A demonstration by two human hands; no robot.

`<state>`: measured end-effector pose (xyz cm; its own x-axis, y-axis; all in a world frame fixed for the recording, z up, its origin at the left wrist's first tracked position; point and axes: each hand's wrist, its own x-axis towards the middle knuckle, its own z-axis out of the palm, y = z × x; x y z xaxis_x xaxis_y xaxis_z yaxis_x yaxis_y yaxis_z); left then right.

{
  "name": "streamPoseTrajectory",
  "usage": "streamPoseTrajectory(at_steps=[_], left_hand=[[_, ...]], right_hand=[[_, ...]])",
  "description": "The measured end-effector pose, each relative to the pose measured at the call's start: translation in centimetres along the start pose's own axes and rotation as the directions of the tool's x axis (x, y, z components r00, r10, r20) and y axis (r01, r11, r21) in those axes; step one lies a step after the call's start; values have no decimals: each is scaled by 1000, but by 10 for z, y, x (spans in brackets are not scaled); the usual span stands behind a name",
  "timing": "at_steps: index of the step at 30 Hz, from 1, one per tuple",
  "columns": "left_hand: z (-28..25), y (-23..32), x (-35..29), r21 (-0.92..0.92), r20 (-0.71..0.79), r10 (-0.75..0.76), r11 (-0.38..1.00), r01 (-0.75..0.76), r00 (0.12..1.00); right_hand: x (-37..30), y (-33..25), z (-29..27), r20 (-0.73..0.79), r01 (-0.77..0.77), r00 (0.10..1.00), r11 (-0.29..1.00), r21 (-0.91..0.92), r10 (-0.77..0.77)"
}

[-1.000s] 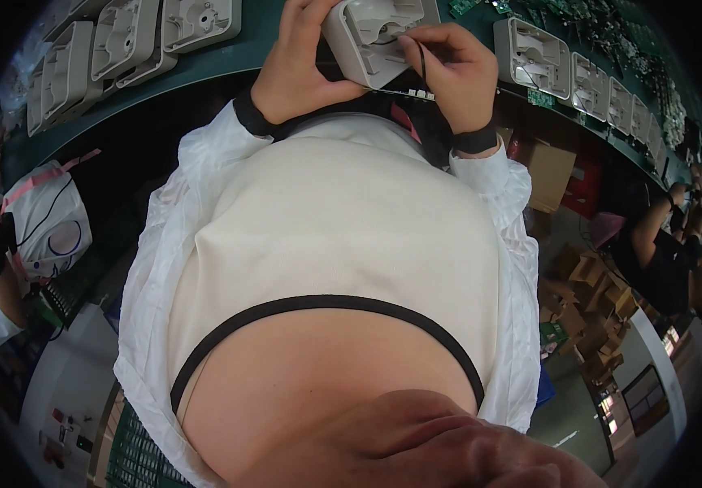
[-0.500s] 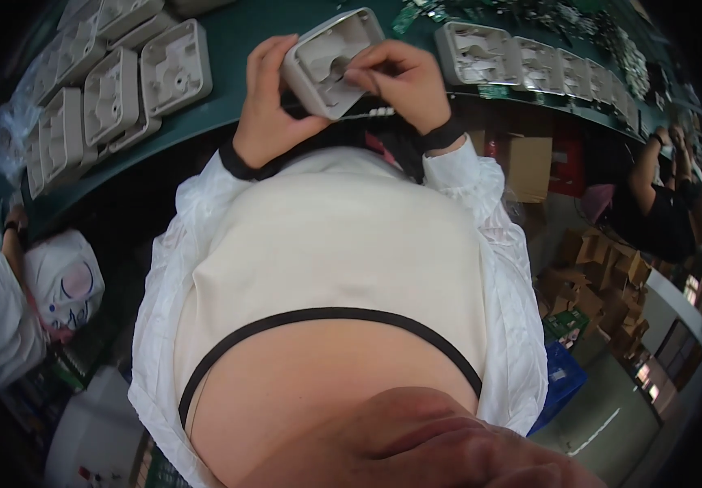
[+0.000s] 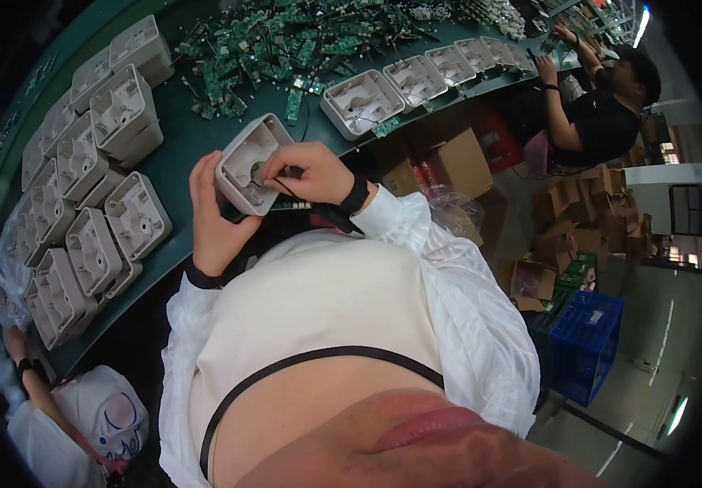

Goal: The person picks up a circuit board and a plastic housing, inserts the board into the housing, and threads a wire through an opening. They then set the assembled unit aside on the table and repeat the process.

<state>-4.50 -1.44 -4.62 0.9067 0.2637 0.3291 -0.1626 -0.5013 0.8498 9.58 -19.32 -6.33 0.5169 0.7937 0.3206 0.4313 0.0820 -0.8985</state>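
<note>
My left hand (image 3: 219,220) grips a light grey plastic housing (image 3: 247,156) from its left side, thumb below and fingers along the wall. The housing is tilted, its open side facing up toward me. Inside it, the fingertips of my right hand (image 3: 316,172) are pinched together near a round dark part in the middle. A thin dark strand shows beneath those fingers, but what they pinch is too small to make out. Both hands are just over the near edge of the green table (image 3: 196,150).
Stacked grey housings (image 3: 130,110) fill the table's left. Loose green circuit boards (image 3: 286,49) are piled beyond my hands. A row of housings with parts inside (image 3: 363,102) runs rightward. Co-workers (image 3: 586,114) stand at right and lower left. Cardboard boxes and a blue crate (image 3: 586,346) lie right.
The view has swung, showing more of the table and the board pile. My left hand still holds the housing, and my right fingers are still pinched inside it.
</note>
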Motion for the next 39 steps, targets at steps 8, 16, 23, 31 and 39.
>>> streamPoseTrajectory(at_steps=[8, 16, 23, 31, 39], left_hand=[[-17, 2, 22, -130, 187, -130, 979, 156, 974], [-22, -22, 27, -49, 203, -64, 996, 75, 977], [-23, -35, 34, -77, 193, -5, 997, 20, 981], [-22, -35, 30, -94, 164, 30, 995, -14, 986], [-15, -28, 18, -48, 115, 10, 999, -5, 993]], right_hand=[[0, -7, 8, -86, 61, 994, 992, -113, -71], [4, -9, 20, -181, -117, 977, 992, -38, 108], [13, -19, 32, -300, -68, 954, 981, -183, 11], [19, -10, 33, -260, 19, 958, 931, -364, -121], [24, -23, 32, -104, 153, 960, 802, -577, -259]])
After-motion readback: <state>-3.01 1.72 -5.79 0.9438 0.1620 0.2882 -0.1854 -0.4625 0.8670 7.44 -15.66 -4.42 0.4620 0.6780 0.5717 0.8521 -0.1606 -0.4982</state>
